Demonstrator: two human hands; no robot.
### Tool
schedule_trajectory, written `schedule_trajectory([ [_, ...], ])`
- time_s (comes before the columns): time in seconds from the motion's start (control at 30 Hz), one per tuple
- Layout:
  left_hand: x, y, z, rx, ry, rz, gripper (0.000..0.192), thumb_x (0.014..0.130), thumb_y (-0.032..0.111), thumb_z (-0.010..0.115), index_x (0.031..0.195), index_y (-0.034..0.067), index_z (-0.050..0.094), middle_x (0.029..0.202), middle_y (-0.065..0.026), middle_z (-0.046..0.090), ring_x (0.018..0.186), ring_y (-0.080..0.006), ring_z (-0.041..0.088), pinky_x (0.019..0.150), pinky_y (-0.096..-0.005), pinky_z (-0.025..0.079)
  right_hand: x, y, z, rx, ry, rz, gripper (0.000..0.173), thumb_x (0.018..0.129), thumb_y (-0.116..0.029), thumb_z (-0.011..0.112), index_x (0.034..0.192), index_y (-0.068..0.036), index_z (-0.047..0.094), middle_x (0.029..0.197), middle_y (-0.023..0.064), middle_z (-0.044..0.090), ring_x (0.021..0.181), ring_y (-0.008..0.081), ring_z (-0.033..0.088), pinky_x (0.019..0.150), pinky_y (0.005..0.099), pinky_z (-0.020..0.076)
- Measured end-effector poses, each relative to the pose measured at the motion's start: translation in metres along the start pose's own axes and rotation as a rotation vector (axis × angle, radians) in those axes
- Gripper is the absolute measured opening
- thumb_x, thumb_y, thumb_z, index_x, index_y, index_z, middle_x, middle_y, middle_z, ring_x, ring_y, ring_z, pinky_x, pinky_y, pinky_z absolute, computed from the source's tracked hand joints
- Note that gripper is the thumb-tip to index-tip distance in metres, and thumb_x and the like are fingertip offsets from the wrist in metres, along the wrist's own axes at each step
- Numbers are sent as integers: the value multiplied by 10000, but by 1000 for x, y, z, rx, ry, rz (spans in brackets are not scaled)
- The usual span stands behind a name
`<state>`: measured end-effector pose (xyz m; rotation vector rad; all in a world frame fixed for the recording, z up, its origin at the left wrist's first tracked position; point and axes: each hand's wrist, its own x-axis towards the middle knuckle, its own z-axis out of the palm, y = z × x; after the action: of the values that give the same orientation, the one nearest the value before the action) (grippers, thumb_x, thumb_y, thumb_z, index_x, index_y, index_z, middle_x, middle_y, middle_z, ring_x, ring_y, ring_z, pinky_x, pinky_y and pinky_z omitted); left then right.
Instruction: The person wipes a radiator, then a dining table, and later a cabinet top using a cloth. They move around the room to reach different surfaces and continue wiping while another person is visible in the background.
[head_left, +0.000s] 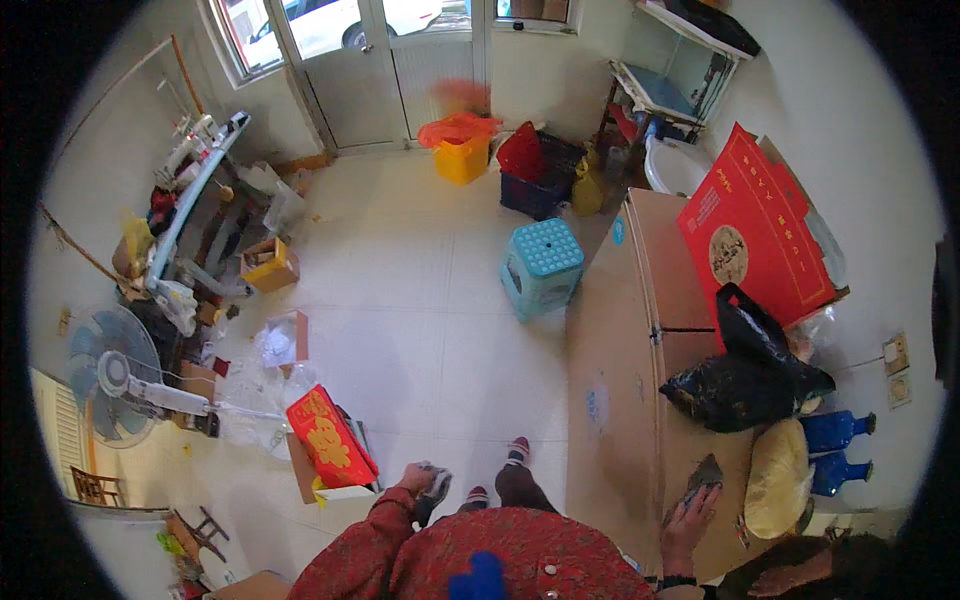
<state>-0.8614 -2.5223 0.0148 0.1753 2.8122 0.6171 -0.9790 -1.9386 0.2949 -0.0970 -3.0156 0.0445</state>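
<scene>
My left hand (418, 478), in front of the red knitted top (517, 544), grips a crumpled grey-and-black bundle (435, 489); what it is made of is unclear. My right hand (694, 517) rests on the large cardboard box (611, 420) at my right. Under its fingertips is a dark grey cloth (705, 472), flat against the box top. A black plastic bag (735, 394) lies farther along the same top, beside a tan bundle in clear plastic (778, 480).
Two blue bottles (829, 442) lie by the wall. A red printed carton (757, 232) leans behind the bag. Ahead stands a light-blue plastic stool (544, 259). To my left are a red box (330, 439), a pedestal fan (116, 375) and a cluttered shelf (195, 195). A yellow bin (461, 161) stands near the door.
</scene>
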Motion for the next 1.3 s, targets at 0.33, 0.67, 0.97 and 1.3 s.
schedule_trajectory([
  [0.33, 190, 0, -82, -351, -161, -221, 288, 875, 389, 637, 971, 134, 728, 946, -95, 732, 905, -302, 697, 772, -437, 542, 15, -15, 5, -62, -93, 207, 574, 965, -227, 526, 1457, 23, 370, 1611, 247, 208, 1485, 432, 211, 1171, 556, 246],
  [0.67, 308, 35, -143, -724, -298, -572, 359, 844, 341, 783, 982, 12, 739, 884, -70, 736, 773, -159, 644, 723, -342, 536, 26, -51, -7, -141, -54, 402, 533, 1014, -274, 483, 1471, -17, 386, 1604, 200, 268, 1474, 401, 263, 1183, 525, 250],
  [0.97, 369, -66, -166, -32, -300, 189, 312, 886, 444, 649, 1020, 177, 736, 937, -52, 727, 865, -211, 691, 762, -378, 554, 42, -70, 3, -150, -17, 652, 479, 1032, -245, 474, 1455, -24, 435, 1593, 208, 276, 1461, 383, 286, 1186, 487, 266],
  [1.3, 457, -21, -207, 194, -306, 456, 378, 931, 405, 638, 1245, 199, 674, 1004, -93, 712, 925, -296, 668, 857, -368, 531, 45, -81, -10, -80, 10, 634, 528, 1060, -301, 399, 1468, 35, 392, 1606, 233, 230, 1474, 404, 249, 1186, 475, 270],
])
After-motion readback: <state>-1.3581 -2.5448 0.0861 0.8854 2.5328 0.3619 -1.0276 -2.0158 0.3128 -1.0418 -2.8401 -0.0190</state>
